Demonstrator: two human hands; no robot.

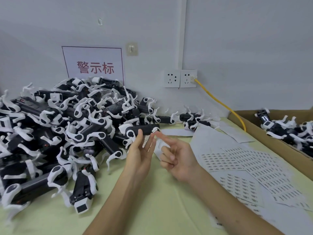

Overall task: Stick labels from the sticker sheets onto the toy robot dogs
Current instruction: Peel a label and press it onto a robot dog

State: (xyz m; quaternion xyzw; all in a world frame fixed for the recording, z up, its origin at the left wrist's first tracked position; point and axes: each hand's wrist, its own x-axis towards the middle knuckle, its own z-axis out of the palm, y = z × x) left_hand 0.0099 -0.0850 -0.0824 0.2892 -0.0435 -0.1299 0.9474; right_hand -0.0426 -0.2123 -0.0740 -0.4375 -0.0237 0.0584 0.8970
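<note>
- Head view: L hand (140,155) was up off the table (152,209), thumb & fingertips pinching one toy robot dog (144,130) by its black body, prob. to keep it steady for pressing.
- R hand (179,160): index finger out straight w/ its tip on a small white label (154,130) at the dog's right end; other fingers curled in, gripping nothing I could make out. Looked like the rub-down step.
- Sticker sheets (245,168) lay fanned on the table just right of the R hand, close for the next peel.
- Big pile of dogs (67,133) sat left against the wall, likely the unlabelled stock.
- Cardboard box (271,141) at far right held a few more dogs, prob. finished ones, though no labels were legible there.
</note>
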